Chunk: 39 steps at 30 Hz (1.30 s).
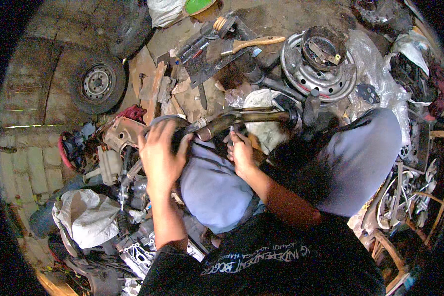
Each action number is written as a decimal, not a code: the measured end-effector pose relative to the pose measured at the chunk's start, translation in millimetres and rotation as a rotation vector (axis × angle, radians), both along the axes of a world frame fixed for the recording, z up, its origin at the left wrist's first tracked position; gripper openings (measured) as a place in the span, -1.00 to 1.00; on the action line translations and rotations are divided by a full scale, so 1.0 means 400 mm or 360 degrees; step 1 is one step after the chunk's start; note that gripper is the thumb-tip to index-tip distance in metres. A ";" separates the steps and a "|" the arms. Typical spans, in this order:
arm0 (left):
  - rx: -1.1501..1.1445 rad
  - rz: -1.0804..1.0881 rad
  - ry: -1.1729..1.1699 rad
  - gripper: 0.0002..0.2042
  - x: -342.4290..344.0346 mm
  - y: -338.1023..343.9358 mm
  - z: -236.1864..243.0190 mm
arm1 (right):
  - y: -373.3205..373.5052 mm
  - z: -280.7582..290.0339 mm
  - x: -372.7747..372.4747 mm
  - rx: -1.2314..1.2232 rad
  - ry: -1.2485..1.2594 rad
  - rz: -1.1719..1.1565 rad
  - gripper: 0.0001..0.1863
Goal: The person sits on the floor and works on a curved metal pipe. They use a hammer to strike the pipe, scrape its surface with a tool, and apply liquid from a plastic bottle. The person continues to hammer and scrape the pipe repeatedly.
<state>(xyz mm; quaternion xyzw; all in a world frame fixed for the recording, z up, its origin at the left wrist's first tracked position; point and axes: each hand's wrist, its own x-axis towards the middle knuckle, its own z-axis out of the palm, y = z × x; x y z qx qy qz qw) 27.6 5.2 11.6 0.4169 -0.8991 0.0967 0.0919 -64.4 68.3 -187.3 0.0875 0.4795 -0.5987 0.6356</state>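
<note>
1. From where I'm standing, the metal assembly [266, 117] runs crosswise in front of the person – a long, dark tube with collars – near the top of the left trouser knee [214, 190]. A pale, stained cloth [269, 138] shows around its right part; whether it bears any weight, I can't tell.

2. The left hand [162, 143] arches over the assembly's dark left end, fingers spread and thumb well apart. Much of the contact is hidden, so I can't tell how firmly it grips.

3. The right hand [241, 152] is curled nearly closed, thumb and forefinger pinching a small metal piece [232, 129] just below the tube. Whether that piece touches the tube isn't clear.

4. I'd expect the assembly to be heavy for its girth and quite stiff, likely to roll on a rounded knee. Its dark, grimy look suggests grease, so bare fingers could slide.

5. I'd take hold with one palm around the thick left end and the other under the plain brownish stretch toward the right – clear of the collars, whose edges may be rough.

6. The small piece looks light but hard; a fingertip pinch suits it, though oil could make it slip.
</note>
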 end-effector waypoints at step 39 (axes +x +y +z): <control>0.0692 0.1001 -0.0032 -0.70 0.092 0.137 0.293 | -0.030 0.004 -0.036 -0.0315 0.1237 -0.0032 -0.63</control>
